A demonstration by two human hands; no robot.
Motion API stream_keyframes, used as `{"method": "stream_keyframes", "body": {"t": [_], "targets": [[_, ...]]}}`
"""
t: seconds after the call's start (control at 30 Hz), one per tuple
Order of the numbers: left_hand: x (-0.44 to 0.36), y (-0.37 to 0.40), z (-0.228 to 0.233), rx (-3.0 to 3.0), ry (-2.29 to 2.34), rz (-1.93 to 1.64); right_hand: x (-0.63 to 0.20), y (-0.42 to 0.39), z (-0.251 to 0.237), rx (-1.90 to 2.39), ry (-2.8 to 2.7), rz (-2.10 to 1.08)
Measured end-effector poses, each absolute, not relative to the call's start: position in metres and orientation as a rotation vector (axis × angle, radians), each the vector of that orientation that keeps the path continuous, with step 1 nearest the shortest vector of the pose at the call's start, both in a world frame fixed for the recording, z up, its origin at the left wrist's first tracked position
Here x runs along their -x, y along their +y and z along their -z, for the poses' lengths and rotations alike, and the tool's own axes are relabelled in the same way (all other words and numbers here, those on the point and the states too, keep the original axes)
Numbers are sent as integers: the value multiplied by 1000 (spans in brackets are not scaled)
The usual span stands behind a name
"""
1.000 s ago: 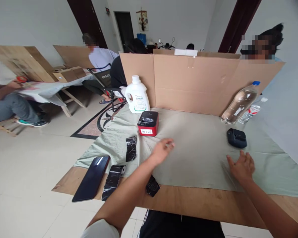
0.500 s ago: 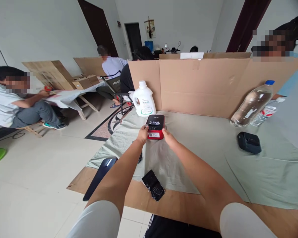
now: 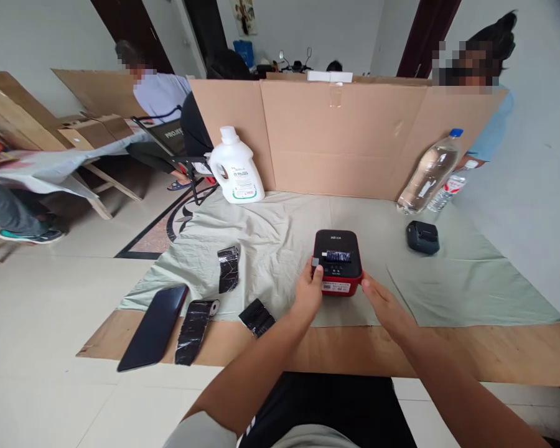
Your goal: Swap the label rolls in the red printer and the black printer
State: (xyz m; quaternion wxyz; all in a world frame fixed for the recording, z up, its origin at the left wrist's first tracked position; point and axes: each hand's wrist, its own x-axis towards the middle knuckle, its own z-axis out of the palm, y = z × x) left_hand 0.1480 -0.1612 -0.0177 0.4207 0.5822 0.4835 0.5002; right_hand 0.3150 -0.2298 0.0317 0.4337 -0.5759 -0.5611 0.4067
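A small red and black label printer [image 3: 337,254] sits at the middle of the cloth, a dark patterned strip showing in its top slot. My left hand [image 3: 308,289] grips its left side, thumb over the top edge. Against the lower right side press the fingers of my right hand [image 3: 383,305], so the printer is held between both hands. Left of my hands lie a black film piece [image 3: 257,318], a black roll with a white core [image 3: 196,330] and another black strip [image 3: 228,269]. A dark phone-like slab [image 3: 153,328] rests at the table's left edge.
A white detergent jug [image 3: 237,168] stands before a cardboard screen [image 3: 340,143]. Two clear bottles, the larger one [image 3: 432,171] blue-capped, lean at the right, behind a black device [image 3: 422,238]. Other people sit beyond the screen and at a table [image 3: 51,168] on the left.
Both hands have brought the printer rightward and nearer to me, away from the jug. The view has turned too, and the black strips and slab at the left are now uncovered by my arm.
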Motion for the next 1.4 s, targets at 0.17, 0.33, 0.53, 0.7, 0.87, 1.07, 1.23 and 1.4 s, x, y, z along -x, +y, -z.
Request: {"method": "stream_keyframes", "body": {"t": [0.17, 0.33, 0.53, 0.7, 0.87, 1.07, 1.23, 1.4], "targets": [[-160, -191, 33, -1322, 1175, -1258, -332, -258, -13, 1510, -1328, -1034], [-150, -180, 26, -1167, 1101, -1200, -331, -236, 5, 1516, -1247, -700], [-131, -142, 4, -1326, 971, -1084, -315, -205, 19, 1300, -1459, -289], [-130, -124, 10, -1335, 787, -972, -306, -203, 35, 1201, -1493, -4], [-137, -122, 19, -1278, 731, -1033, -303, -204, 38, 1217, -1471, 22], [-137, -122, 14, -1252, 762, -1013, -301, -205, 38, 1243, -1431, -9], [-137, -125, 8, -1174, 760, -964, -300, -205, 39, 1240, -1421, -18], [-141, -126, 10, -1191, 798, -1028, -301, -203, 42, 1190, -1428, -36]]}}
